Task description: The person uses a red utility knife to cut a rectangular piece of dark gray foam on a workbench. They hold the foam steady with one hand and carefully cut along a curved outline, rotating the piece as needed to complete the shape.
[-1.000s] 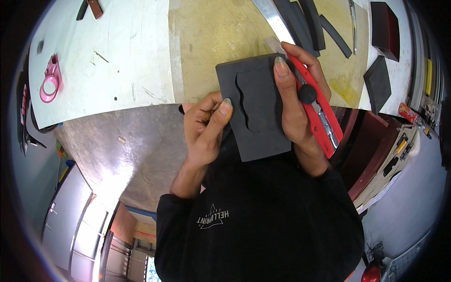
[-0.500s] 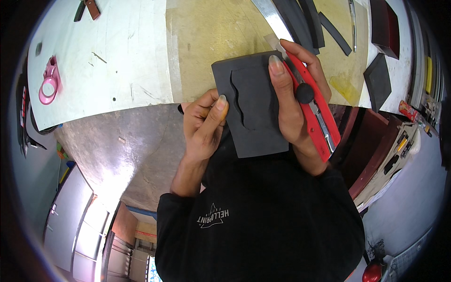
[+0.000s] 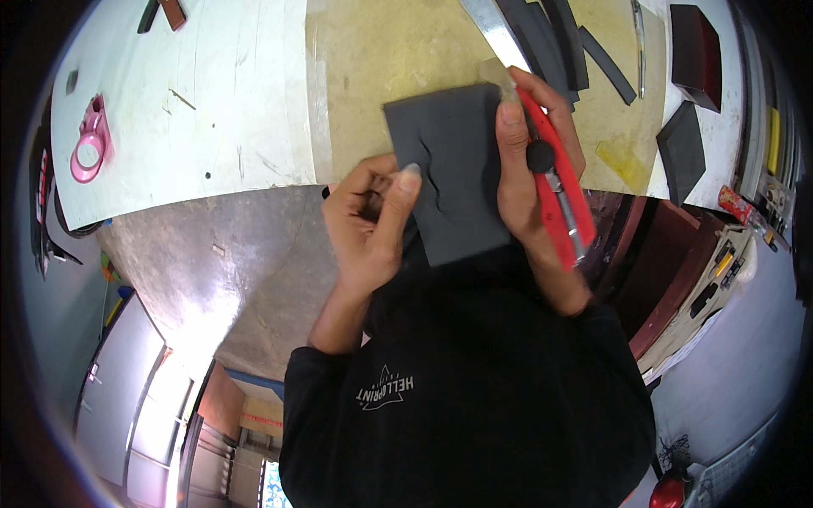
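Note:
A thick dark grey foam block (image 3: pixel 461 186) with a wavy slit cut in its face is held up between my hands, over the table's near edge. My left hand (image 3: pixel 373 212) pinches its left edge, thumb on the face and fingers curled behind. On the other side my right hand (image 3: pixel 529 161) grips the block's right edge with the thumb. The same hand also holds a red utility knife (image 3: pixel 559 190) with a black round knob. The knife's blade end points up and away, beside the block's top right corner. Fingers behind the block are hidden.
A yellowish cutting mat (image 3: pixel 373 42) lies on the white table (image 3: pixel 246 110). Beyond my right hand are a metal ruler (image 3: pixel 495 34), dark foam strips (image 3: pixel 605 63) and a dark red box (image 3: pixel 694 59). A pink tape dispenser (image 3: pixel 89 152) sits at the left.
The block has tilted and its lower edge has risen, so the slit looks narrower. My left thumb has slid slightly right onto its face. The knife has shifted a little left with my right hand.

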